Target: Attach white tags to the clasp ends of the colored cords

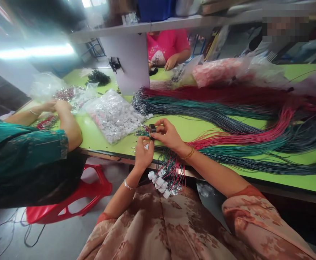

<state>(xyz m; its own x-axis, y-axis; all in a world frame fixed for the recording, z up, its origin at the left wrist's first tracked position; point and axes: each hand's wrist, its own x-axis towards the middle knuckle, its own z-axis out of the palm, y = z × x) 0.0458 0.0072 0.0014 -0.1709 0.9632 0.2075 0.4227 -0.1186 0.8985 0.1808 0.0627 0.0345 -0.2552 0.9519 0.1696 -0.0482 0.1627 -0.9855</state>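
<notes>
My right hand (166,134) grips a roll of black tape (152,129) between thumb and fingers, above the green table's front edge. Just left of it and lower, my left hand (144,151) is closed in a pinch, touching the underside of the roll; what lies between its fingertips is too small to make out. A small white piece (146,146) shows at the left fingers. Below my hands, red and green wires with white connectors (162,184) hang over the edge onto my lap. Long red, green and black wires (228,139) stretch away to the right.
A clear bag of white connectors (113,117) lies left of my hands. At the left, a person in a green top (25,155) works beside a red stool (93,187). Across the table (98,139) is a person in pink (171,45). A shelf (174,24) crosses above.
</notes>
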